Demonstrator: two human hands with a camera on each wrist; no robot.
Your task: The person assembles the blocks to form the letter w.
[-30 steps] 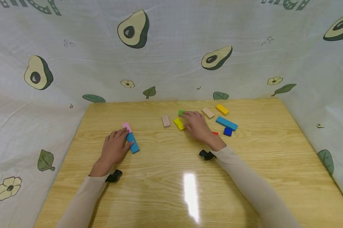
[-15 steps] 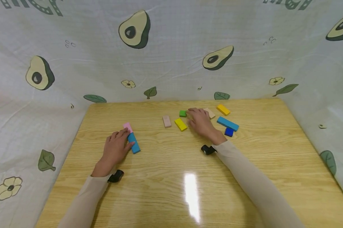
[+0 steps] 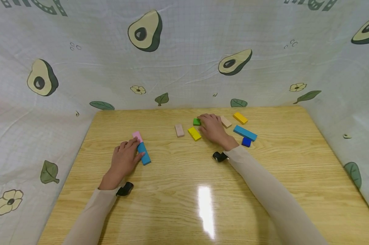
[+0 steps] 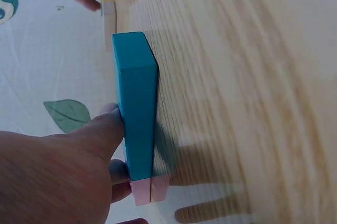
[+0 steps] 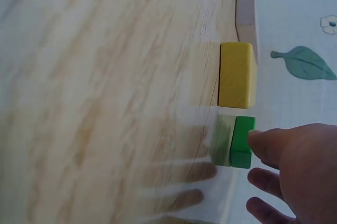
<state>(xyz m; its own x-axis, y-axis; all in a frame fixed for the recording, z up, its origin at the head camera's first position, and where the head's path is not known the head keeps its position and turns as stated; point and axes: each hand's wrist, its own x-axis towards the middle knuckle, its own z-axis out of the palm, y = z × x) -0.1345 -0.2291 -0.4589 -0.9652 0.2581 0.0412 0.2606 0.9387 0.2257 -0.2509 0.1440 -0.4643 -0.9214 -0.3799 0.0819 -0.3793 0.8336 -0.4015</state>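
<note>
On the left of the table, my left hand (image 3: 125, 159) rests on a pink block (image 3: 137, 135) and a blue block (image 3: 144, 154) laid end to end. Its fingers lie relaxed over the pink one, and the thumb (image 4: 108, 124) is against the blue one's side. Farther back, my right hand (image 3: 213, 129) is beside a small green block (image 3: 196, 122), fingers loosely bent. The right wrist view has the thumb (image 5: 266, 142) overlapping the green block's edge; contact is unclear. A yellow block (image 3: 194, 134) lies just left of this hand.
Left of the yellow block is a pale pinkish block (image 3: 179, 130). Right of my right hand lie a beige block (image 3: 225, 122), an orange-yellow block (image 3: 240, 118), a long blue block (image 3: 245, 133) and a dark blue block (image 3: 246, 142). A patterned cloth (image 3: 184, 78) borders the table's back.
My right hand moved right off the yellow and green blocks, then slightly back toward the green one. A red block earlier visible by the right wrist is now hidden. The left hand stayed put.
</note>
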